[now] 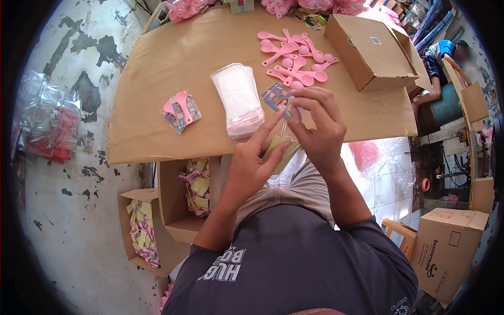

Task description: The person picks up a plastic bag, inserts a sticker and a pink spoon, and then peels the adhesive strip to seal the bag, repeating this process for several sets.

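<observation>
My left hand point(256, 165) holds a small clear packet with a pale yellow card point(277, 149) in it, low over the table's front edge. My right hand point(318, 124) is at the packet's upper end, its thumb and index finger pinched together on the clear plastic. Just behind the hands lies a blue printed card point(275, 96). A stack of clear plastic bags point(238, 100) is left of them. Farther left, two pink spoons point(182, 107) rest on printed cards. Beyond my right hand is a loose pile of pink spoons point(297, 62).
A cardboard box point(370, 52) stands at the table's back right. Two open boxes below the table hold yellow-and-pink packets point(140, 231). A closed carton point(448, 252) and an orange stool point(400, 234) are at the right. Another person point(438, 58) sits at the far right.
</observation>
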